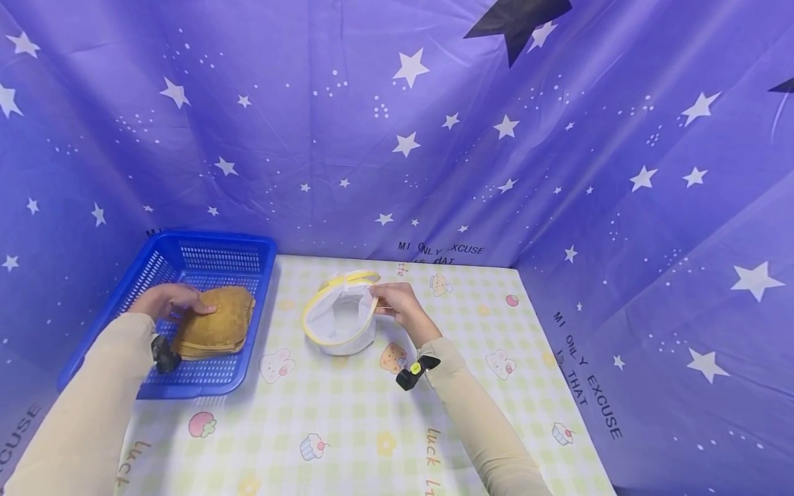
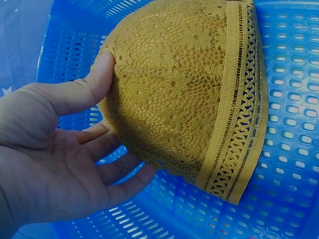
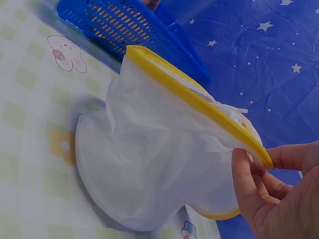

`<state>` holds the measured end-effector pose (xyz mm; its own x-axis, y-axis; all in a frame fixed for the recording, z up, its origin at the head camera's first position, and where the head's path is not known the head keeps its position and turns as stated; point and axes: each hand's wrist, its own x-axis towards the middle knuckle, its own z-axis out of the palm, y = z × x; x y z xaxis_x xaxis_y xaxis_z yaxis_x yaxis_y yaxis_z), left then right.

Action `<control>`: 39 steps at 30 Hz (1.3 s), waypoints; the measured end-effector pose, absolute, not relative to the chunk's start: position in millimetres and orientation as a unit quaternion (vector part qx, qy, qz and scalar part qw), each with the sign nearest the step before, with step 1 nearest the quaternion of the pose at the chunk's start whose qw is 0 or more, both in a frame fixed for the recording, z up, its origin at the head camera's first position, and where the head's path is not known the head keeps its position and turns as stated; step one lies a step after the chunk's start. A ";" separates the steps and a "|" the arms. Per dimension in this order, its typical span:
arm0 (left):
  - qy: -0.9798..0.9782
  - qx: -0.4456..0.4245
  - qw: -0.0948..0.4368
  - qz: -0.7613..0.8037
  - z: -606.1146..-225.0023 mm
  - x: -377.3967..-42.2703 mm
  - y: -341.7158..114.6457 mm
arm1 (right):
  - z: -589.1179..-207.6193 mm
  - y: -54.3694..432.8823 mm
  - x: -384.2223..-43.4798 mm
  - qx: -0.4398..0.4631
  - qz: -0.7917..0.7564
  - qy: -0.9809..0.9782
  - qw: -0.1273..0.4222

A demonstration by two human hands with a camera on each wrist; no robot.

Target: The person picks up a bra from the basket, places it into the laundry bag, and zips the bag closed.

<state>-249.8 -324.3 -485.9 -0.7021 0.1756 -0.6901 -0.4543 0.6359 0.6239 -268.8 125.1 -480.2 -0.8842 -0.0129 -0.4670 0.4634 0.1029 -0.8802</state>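
Observation:
A folded mustard-yellow lace bra (image 1: 220, 324) is in the blue plastic basket (image 1: 192, 394) at the left. My left hand (image 1: 166, 301) pinches its near edge; the left wrist view shows the thumb on the lace cup of the bra (image 2: 164, 84) and the fingertips partly hidden behind it. Right of the basket, a white mesh laundry bag (image 1: 360, 342) with yellow trim stands on the table, its mouth open. With thumb and fingers my right hand (image 1: 402, 303) grips the rim. In the right wrist view, the mesh bag (image 3: 149, 149) looks soft and bulging.
A pale green checked tablecloth (image 1: 347, 413) with cartoon prints covers the table. Purple star-printed curtains (image 1: 347, 124) hang close behind it and along both sides. The basket's back edge stands near the curtain.

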 end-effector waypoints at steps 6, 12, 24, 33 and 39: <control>0.824 -0.084 0.382 0.410 -486.7 -249.9 -323.0 | -476.7 125.3 -268.1 0.160 -0.654 0.716 0.184; 0.816 -0.115 0.382 0.418 -484.3 -245.1 -321.1 | -478.4 126.1 -268.6 0.159 -0.653 0.716 0.187; 0.818 -0.148 0.368 0.416 -479.4 -241.9 -317.9 | -484.0 125.6 -268.4 0.157 -0.658 0.716 0.173; 0.822 -0.122 0.383 0.403 -482.2 -240.1 -321.1 | -482.7 125.7 -266.5 0.158 -0.656 0.717 0.176; 0.824 -0.095 0.384 0.406 -484.9 -239.4 -326.3 | -480.6 125.9 -265.3 0.157 -0.653 0.720 0.176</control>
<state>-239.4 -326.3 -484.9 -0.6869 0.1554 -0.7099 -0.4684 0.6522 0.5960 -265.3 125.9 -480.6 -0.8883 -0.0038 -0.4593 0.4567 0.0976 -0.8842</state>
